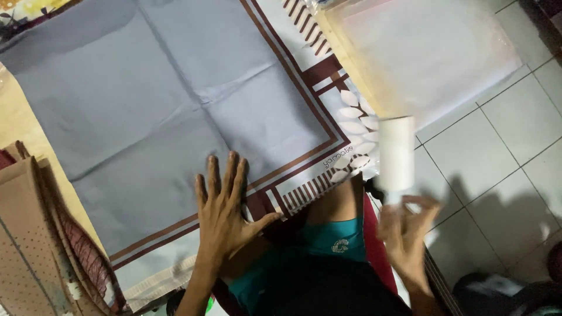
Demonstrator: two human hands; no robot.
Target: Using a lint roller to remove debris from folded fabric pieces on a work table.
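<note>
Grey cloth (175, 99) with brown stripe borders and a white leaf print at one corner lies spread flat on the tiled floor (503, 152); fold creases cross at its middle. Your left hand (225, 208) rests palm down on the cloth near its near edge, fingers spread wide and flat, thumb out to the right, touching the brown inner border line. Your right hand (407, 231) is closed around the handle of a white roller (396, 153); the roller stands roughly upright above the hand, over the floor just beside the cloth's leaf-print corner. Both hand and roller are motion-blurred, so whether the roller touches cloth cannot be told. A clear plastic bag (421, 47) holding something pale lies at the far right, overlapping the cloth's right edge. A stack of tan and brown folded fabrics (35, 234) sits at the left, beside the cloth's near-left corner. Your knee, in teal shorts (333, 240), shows between your two hands.
</note>
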